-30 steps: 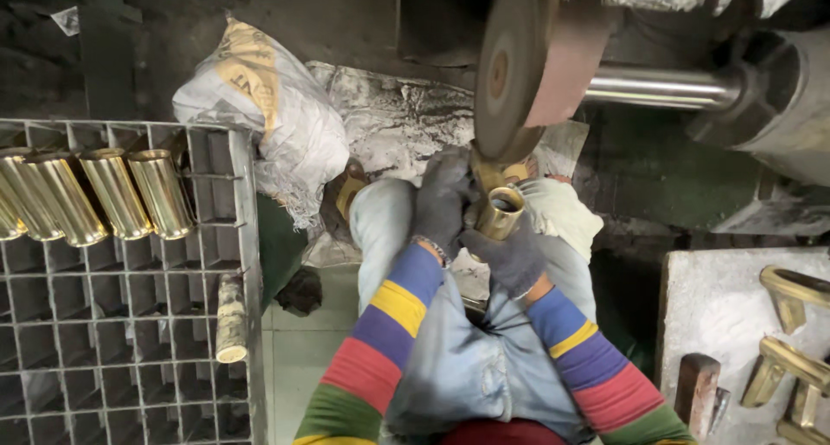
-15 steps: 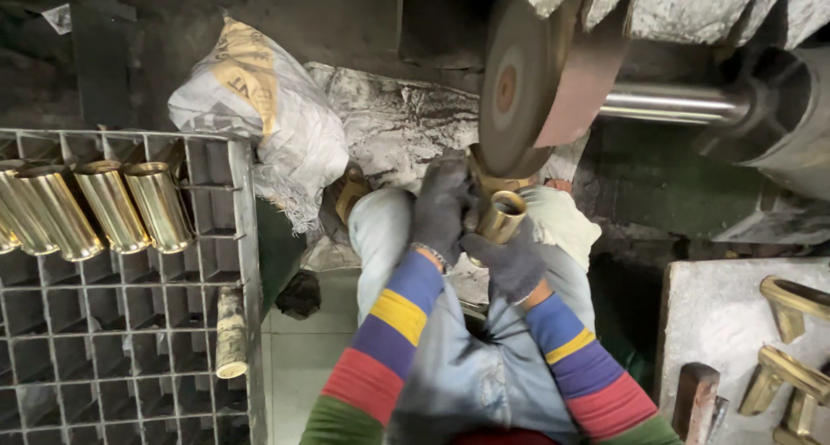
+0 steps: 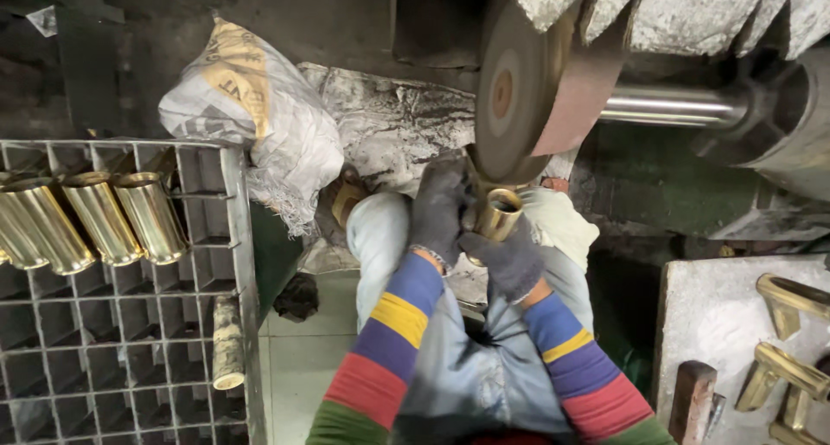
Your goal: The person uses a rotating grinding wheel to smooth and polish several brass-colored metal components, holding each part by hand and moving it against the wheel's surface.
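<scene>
Both my hands wear dark grey gloves and grip one short brass tube [image 3: 499,211] together. My left hand [image 3: 439,210] wraps its left side, and my right hand [image 3: 510,259] holds it from below. The tube's upper end presses against the lower rim of a brown polishing wheel [image 3: 519,90] on a steel shaft [image 3: 670,106]. My sleeves are striped in several colours, and my knees in pale jeans sit under the tube.
A grey plastic grid crate [image 3: 130,341] at left holds several polished brass tubes [image 3: 95,220]; a dull tube [image 3: 227,341] lies at its edge. A white sack [image 3: 251,116] sits behind it. At right, brass fittings [image 3: 782,358] lie on a dusty white surface [image 3: 718,315].
The view has shifted slightly, so the wheel and crate sit a little lower in the frame. My hands keep the tube against the wheel in the same grip.
</scene>
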